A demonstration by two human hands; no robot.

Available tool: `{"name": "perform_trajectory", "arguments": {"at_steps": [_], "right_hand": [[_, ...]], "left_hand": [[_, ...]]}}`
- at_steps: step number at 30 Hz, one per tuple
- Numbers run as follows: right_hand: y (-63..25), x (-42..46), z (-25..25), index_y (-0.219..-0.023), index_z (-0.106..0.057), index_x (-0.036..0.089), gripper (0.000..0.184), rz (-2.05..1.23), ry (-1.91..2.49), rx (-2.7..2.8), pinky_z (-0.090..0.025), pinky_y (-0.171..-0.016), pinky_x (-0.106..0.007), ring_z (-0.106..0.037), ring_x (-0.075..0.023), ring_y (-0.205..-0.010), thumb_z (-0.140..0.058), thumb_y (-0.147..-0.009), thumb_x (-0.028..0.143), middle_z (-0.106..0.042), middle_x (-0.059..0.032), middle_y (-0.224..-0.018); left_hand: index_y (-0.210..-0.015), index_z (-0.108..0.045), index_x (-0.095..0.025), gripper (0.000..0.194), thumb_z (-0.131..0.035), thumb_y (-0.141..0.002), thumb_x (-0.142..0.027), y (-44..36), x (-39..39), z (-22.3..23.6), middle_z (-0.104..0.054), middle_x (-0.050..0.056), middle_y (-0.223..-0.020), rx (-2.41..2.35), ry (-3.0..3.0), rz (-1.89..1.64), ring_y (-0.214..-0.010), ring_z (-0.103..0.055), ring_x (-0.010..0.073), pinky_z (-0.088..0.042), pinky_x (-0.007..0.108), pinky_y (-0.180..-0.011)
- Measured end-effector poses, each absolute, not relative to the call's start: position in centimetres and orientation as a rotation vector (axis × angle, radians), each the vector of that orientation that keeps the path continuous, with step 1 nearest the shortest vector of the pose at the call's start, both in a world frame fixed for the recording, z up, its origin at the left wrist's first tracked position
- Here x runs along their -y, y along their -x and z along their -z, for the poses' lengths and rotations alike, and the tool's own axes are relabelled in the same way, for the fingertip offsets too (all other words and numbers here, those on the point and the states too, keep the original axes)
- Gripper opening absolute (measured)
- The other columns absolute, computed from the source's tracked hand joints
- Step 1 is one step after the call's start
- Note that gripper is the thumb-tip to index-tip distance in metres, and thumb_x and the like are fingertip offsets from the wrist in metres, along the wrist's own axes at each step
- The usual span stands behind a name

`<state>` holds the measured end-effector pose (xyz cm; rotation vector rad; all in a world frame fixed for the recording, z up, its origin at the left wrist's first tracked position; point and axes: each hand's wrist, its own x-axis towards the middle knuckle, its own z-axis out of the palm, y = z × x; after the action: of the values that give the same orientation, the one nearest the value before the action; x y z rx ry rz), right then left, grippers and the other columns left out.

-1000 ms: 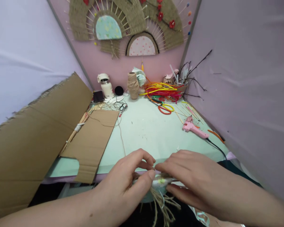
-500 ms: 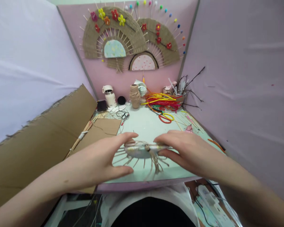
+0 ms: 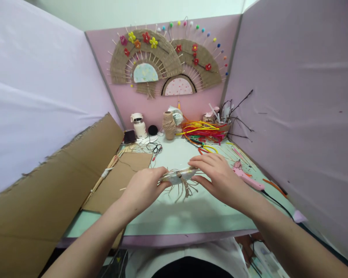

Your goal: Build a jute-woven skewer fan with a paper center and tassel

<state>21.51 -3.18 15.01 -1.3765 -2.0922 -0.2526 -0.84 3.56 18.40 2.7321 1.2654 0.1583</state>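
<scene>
Between my hands, above the pale green tabletop, is a craft fan seen nearly edge-on, with a pale patterned base and thin sticks radiating from it. A twine tassel is knotted at its middle and hangs toward me. My left hand is closed on the fan's left end, thumb and fingers pinching it. On the right end, my right hand grips with thumb below and fingers above. Most of the sticks are hidden behind the base and my fingers.
Cardboard sheets and a stick bundle lie left. At the back stand a white bottle, a twine cone and colourful pipe cleaners. Scissors lie before them; a pink glue gun with cord is at right.
My left hand, spread apart beside the fan before, has closed on its left end. The fan is now tilted, its right end higher. My view has shifted, showing the glue gun.
</scene>
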Motion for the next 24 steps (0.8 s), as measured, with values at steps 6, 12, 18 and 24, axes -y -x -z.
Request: {"name": "perform_trajectory", "arguments": {"at_steps": [6,12,18,24], "right_hand": [[-20.8,4.2,-13.9,-0.114,-0.066,0.018,0.022,0.508,1.236,1.962,-0.038,-0.092,-0.045,-0.057,-0.0268,-0.108,-0.061,-0.093,0.021,-0.070,-0.0104,-0.116],[-19.9,4.0,-13.1,-0.105,-0.068,0.020,0.015,0.537,1.191,1.952,-0.035,-0.090,-0.043,-0.055,-0.0242,-0.101,-0.062,-0.091,0.021,-0.073,-0.0063,-0.107],[-20.3,4.1,-13.0,-0.108,-0.066,0.022,0.019,0.595,1.172,1.990,-0.034,-0.090,-0.042,-0.057,-0.0232,-0.100,-0.062,-0.090,0.018,-0.074,-0.0040,-0.107],[-20.5,4.3,-13.3,-0.119,-0.057,0.021,0.034,0.485,1.063,1.921,-0.037,-0.090,-0.042,-0.062,-0.0234,-0.100,-0.058,-0.087,0.012,-0.073,-0.0069,-0.109]], "left_hand": [[-0.094,-0.066,-0.020,0.016,-0.054,-0.091,-0.029,0.5,-3.2,-18.5,-0.075,0.008,-0.090,-1.317,-2.730,-0.111,-0.088,-0.070,0.0272,-0.043,0.029,-0.067],[-0.092,-0.064,-0.022,0.015,-0.052,-0.093,-0.031,0.6,-2.7,-18.1,-0.075,0.006,-0.088,-1.320,-2.758,-0.112,-0.083,-0.070,0.0245,-0.040,0.028,-0.064],[-0.098,-0.065,-0.022,0.016,-0.052,-0.094,-0.031,0.6,-2.4,-17.8,-0.075,0.007,-0.094,-1.305,-2.751,-0.112,-0.088,-0.070,0.0260,-0.043,0.030,-0.068],[-0.099,-0.064,-0.023,0.018,-0.049,-0.096,-0.032,0.4,-2.1,-17.7,-0.075,0.007,-0.094,-1.318,-2.766,-0.092,-0.088,-0.071,0.0249,-0.044,0.029,-0.069]]}}
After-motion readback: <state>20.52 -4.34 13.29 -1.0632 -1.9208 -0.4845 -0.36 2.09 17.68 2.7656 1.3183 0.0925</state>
